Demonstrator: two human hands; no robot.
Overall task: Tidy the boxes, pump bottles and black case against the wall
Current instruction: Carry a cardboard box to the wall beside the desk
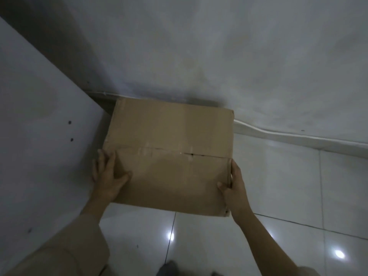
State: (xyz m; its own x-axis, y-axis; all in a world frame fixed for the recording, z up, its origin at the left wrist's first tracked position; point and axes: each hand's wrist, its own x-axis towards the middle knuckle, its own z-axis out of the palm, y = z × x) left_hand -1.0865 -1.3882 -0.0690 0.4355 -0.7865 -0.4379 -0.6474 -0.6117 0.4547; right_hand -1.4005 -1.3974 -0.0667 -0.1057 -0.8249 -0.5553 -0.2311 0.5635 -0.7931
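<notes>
A large brown cardboard box (169, 154) fills the middle of the head view, its taped top seam running left to right and its far edge against the grey wall (219, 56). My left hand (108, 176) grips the box's near left side, thumb on top. Along the near right edge, my right hand (233, 188) holds on with its thumb hooked over the top. No pump bottles or black case are in view.
A white cabinet panel (39, 136) with small screw holes stands close on the left of the box. A white cable duct (288, 136) runs along the wall's base to the right. Glossy white floor tiles (278, 186) stretch right and in front.
</notes>
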